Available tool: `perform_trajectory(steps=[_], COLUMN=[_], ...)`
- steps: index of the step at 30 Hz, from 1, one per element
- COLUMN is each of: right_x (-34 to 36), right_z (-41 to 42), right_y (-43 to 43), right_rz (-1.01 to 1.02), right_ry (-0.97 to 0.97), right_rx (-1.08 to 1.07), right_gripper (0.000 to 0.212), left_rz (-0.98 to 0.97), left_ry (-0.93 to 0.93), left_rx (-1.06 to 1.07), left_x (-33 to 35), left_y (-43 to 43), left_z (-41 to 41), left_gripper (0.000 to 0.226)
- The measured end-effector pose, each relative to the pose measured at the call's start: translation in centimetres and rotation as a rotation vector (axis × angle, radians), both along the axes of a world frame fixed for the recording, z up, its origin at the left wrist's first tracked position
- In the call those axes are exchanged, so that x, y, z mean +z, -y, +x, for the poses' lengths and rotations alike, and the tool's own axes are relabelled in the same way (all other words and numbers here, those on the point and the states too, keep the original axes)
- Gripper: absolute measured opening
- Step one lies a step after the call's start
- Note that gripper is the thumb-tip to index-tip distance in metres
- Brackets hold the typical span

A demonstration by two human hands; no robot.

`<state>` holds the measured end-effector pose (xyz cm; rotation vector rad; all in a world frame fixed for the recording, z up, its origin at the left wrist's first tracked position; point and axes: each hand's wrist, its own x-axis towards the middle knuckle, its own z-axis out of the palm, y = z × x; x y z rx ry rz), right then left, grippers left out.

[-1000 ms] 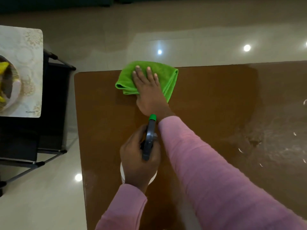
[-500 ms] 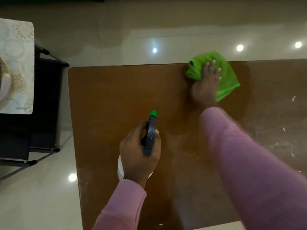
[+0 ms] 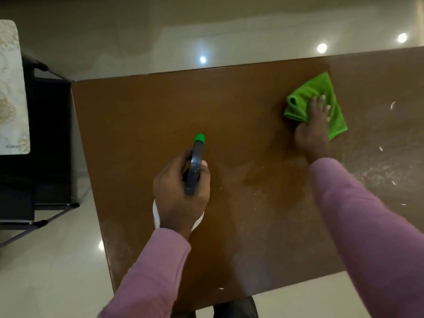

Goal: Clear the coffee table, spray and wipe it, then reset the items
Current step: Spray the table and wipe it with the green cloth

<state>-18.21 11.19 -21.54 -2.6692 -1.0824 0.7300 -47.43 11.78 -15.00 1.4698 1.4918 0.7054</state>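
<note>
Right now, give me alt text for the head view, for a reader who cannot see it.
A person's right hand presses a green cloth flat on a brown coffee table, while the left hand grips a spray bottle nearer the table's left end. Pale smears and white flecks mark the tabletop right of the cloth.

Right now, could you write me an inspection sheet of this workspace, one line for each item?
Surface: brown coffee table, glossy; its right part looks hazy and streaked.
Job's things: green cloth lies on the table near the far edge; spray bottle with green nozzle.
Clutter: small white specks on the right part.
Hands: left hand grips the spray bottle; right hand presses flat on the cloth.
Cables: nothing seen.
Surroundings: pale glossy floor; black frame and patterned mat at the left.
</note>
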Motion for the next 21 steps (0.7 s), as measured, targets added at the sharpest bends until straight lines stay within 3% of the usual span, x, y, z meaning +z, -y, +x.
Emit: perform_trajectory(steps=[4,7,10,13,15,17,21], right_x=[0.1,-0.7,-0.9,-1.0,-1.0,-1.0,0.1], right_z=[-2.1,-11.1,-19.9,-21.3,-17.9,-12.4,-0.1], right_y=[-1.4,-2.0,-2.0,-0.5,0.8,1.9,3.2], right_rz=[-0.034,-0.002,-0.055,0.019,0.077,0.079,-0.114], right_ry=[-0.029,-0.072,-0.149,-0.179,-0.138,-0.044,0.025], right_rx=[-0.018,0.151,0.424,0.557,0.469,0.225,-0.142], right_gripper=[0.076,0.078,0.065,0.062,0.071,0.079,0.084], left_rz=[0.020,0.026,0.028,0.037,0.027,-0.007,0.026], left_ry=[-0.005,-0.006,-0.019,-0.013,-0.009,0.018,0.013], left_rx=[-0.027,-0.049,-0.054,-0.058,-0.018,0.011,-0.043], left_x=[0.1,0.0,-0.2,-0.1,-0.1,0.1,0.4], left_y=[0.1,0.1,0.2,0.5,1.0,1.7,3.2], left_z=[0.2,-0.2,-0.5,-1.0,-1.5,-2.0,-2.9], left_gripper=[0.021,0.016,0.024,0.025,0.008,0.006,0.005])
